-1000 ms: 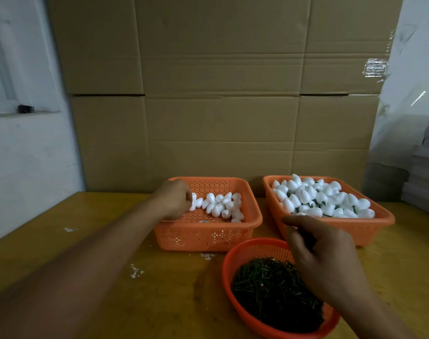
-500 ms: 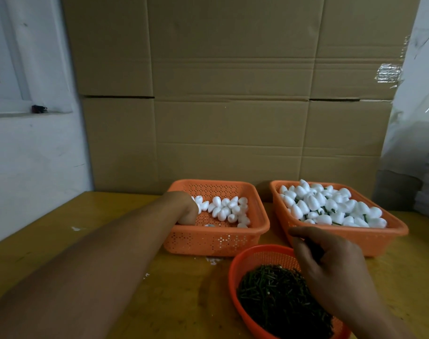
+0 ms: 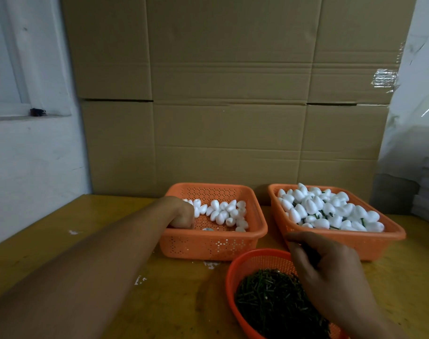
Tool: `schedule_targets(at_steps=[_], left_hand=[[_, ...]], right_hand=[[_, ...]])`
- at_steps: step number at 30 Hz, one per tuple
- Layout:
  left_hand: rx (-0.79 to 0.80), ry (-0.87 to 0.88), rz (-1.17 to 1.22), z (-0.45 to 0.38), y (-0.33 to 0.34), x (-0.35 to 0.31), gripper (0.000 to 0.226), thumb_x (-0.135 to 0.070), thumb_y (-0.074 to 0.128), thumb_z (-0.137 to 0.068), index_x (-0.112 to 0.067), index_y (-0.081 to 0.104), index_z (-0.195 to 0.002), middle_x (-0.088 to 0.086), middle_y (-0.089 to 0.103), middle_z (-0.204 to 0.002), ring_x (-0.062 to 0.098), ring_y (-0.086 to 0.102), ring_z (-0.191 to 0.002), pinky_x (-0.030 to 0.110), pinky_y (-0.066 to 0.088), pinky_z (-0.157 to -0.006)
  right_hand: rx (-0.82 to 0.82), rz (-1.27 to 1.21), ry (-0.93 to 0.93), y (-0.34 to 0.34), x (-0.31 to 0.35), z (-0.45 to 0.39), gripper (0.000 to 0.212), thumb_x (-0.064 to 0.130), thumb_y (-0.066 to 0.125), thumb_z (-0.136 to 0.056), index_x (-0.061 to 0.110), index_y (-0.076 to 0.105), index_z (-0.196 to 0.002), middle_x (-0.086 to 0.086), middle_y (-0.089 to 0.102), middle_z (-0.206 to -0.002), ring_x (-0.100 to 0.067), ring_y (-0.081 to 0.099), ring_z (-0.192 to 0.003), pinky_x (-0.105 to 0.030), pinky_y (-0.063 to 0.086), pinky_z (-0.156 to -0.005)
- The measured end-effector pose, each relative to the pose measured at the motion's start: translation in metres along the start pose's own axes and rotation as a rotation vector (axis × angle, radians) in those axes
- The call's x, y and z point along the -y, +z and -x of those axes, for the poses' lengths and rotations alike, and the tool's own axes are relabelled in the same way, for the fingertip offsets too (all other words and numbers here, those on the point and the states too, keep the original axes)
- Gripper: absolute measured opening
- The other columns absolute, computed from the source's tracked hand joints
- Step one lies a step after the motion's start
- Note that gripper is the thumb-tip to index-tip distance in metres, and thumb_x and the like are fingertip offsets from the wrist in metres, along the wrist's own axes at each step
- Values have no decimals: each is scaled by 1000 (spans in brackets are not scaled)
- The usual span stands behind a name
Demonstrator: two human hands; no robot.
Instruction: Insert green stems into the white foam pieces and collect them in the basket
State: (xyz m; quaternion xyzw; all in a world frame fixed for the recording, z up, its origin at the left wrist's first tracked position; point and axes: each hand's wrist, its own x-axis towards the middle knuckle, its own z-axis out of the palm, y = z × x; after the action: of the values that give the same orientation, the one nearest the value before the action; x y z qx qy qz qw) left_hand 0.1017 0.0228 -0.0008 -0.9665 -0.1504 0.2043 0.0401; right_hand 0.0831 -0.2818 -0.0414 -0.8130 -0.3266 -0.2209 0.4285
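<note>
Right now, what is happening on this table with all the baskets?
A person is putting green stems into white foam pieces. The left hand reaches into the left basket, which holds loose plain foam pieces; what its fingers hold is hidden. The right hand is over the round red basket of green stems, fingers curled, seemingly pinching something dark. The right basket is heaped with foam pieces, some showing green stems between them.
</note>
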Motion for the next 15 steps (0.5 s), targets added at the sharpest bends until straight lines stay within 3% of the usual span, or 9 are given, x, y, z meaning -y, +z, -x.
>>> schedule_targets(at_steps=[4,8,11,15], left_hand=[[-126,84,273,4,2,12,34,-20,70,-92,-24,70,-125,-1,65,-124,15,63,-107,25,52,-89],[-388,156,556,7,12,15,30,-23,81,-83,-22,75,-113,-14,59,-88,5,58,-83,22,44,-75],[-550,234,697,15,19,9,23,-18,82,-82,-27,74,-101,-12,60,-88,5,58,-82,23,47,-74],[-734,384,851,34,30,-9,25,-7,79,-83,-22,72,-102,-8,61,-103,10,64,-99,29,55,-93]], right_hand=[[-6,-3,0,0,0,0,20,8,71,-85,25,79,-92,15,66,-55,-5,58,-44,-17,42,-45],[9,-6,16,0,1,1,18,10,71,-86,23,79,-94,11,67,-55,-5,59,-45,-18,44,-48],[28,-16,24,1,2,2,19,10,70,-87,23,79,-97,10,68,-57,-6,59,-45,-20,46,-48],[41,-18,31,3,1,2,19,9,69,-88,22,79,-97,9,65,-53,-9,55,-40,-16,39,-42]])
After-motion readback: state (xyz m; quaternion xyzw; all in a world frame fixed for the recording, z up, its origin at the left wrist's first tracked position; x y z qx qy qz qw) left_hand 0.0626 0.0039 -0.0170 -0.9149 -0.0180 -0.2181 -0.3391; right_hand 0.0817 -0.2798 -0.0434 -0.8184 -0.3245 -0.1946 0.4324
